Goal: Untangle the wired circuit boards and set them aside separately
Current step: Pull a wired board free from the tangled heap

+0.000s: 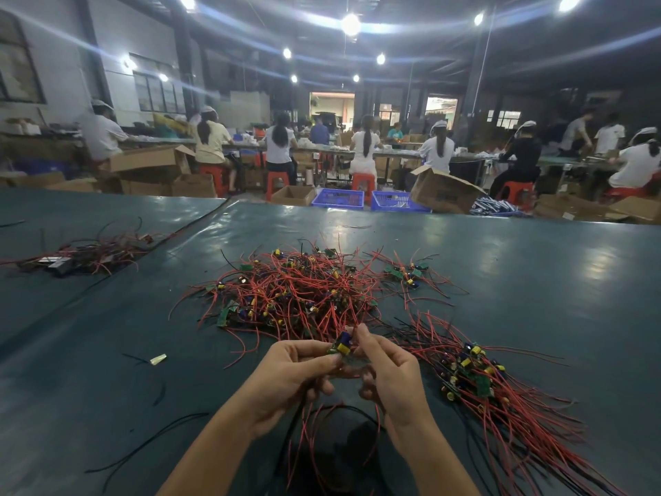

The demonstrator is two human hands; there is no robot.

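A small green circuit board [341, 346] with blue and yellow parts is held between both hands near the table's front. My left hand [290, 374] pinches its left side, and my right hand [388, 370] pinches its right side and wires. Red and black wires hang from the board below my hands. Just beyond lies a big tangled heap of wired boards [297, 293]. To the right, a straighter laid-out bundle of boards [475, 374] trails red wires toward me.
The dark green table [518, 266] carries a small cluster of boards [407, 275] at the back right, another wire pile [86, 254] far left, loose black wires [150, 438] and a small pale scrap [158, 359]. Seated workers, boxes and blue crates stand beyond the table.
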